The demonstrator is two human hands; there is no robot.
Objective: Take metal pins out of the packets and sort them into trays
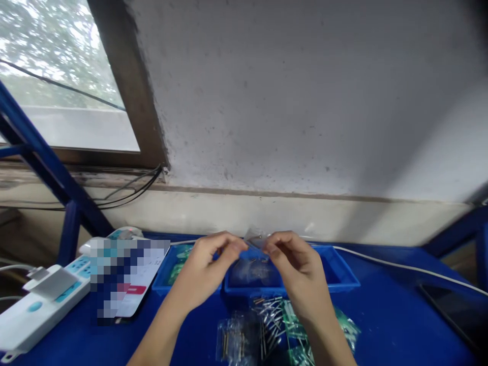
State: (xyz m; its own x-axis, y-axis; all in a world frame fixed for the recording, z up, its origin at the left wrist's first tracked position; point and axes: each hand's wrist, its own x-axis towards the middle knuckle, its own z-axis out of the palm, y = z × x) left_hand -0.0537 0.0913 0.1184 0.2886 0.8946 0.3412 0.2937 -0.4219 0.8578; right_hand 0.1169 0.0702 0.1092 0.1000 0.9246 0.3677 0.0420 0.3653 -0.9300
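Observation:
My left hand (206, 269) and my right hand (297, 269) meet above a blue tray (345, 277), fingers pinched together. Between them they hold a small clear plastic bag (254, 239) by its top edge; what is inside it is too small to make out. Below my hands lie several loose metal pins (269, 317), another clear bag of small parts (234, 340) and green circuit boards (295, 325) on the blue table (389, 325).
A second blue tray (163, 279) with green boards sits to the left. Further left lie a white card (131, 282) and a white power strip (41, 305). A white cable (412, 268) crosses the table at right. A wall and a window rise behind.

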